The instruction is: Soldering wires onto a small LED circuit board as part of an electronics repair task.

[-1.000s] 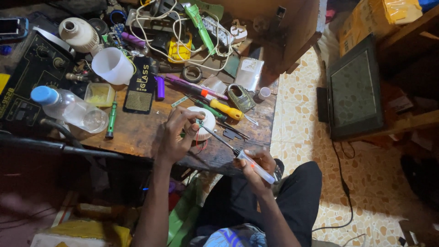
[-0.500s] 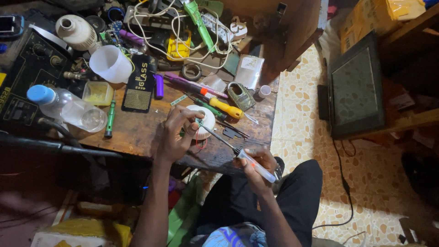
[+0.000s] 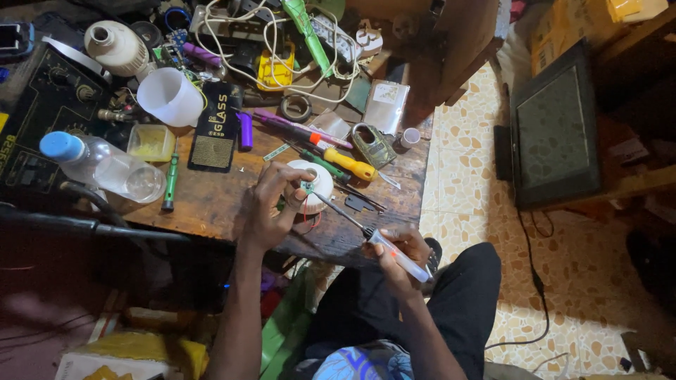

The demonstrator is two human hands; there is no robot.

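Left hand: the left hand (image 3: 271, 204) was closed in a pinch grip around a small green circuit board (image 3: 306, 186), pressing it against a white dome-shaped plastic bulb housing (image 3: 317, 186) near the front edge of the worn wooden tabletop (image 3: 211, 204).
Right hand: the right hand (image 3: 394, 250) was wrapped shut around the clear handle of a thin metal-shafted soldering iron (image 3: 366, 231), held off the tabletop edge above the person's lap.
Location of work: board and housing sat at about 5 o'clock from the translucent white plastic cup (image 3: 169, 95), with a yellow-handled screwdriver (image 3: 345, 163) just beside them at 2 o'clock.
Iron axis: long axis ran diagonally, handle low at 4 o'clock, tip toward 10 o'clock, ending at or touching the board; exact contact was too small to tell.
Board facing: it seemed tilted up toward the incoming tip; its long axis could not be told.
Risk, fingers: the fingertips lay right beside the tip, so a slip of either hand could probably burn them.
Risk, housing: the tip sliding off the board would likely mark the plastic.
Risk, steadiness: the right hand looked unsupported in the air, so wobble could smear the joint.
Risk, clutter: red wire (image 3: 310, 219) under the housing and a clear plastic bottle with a blue cap (image 3: 105, 165) at 9 o'clock left little room to shift.
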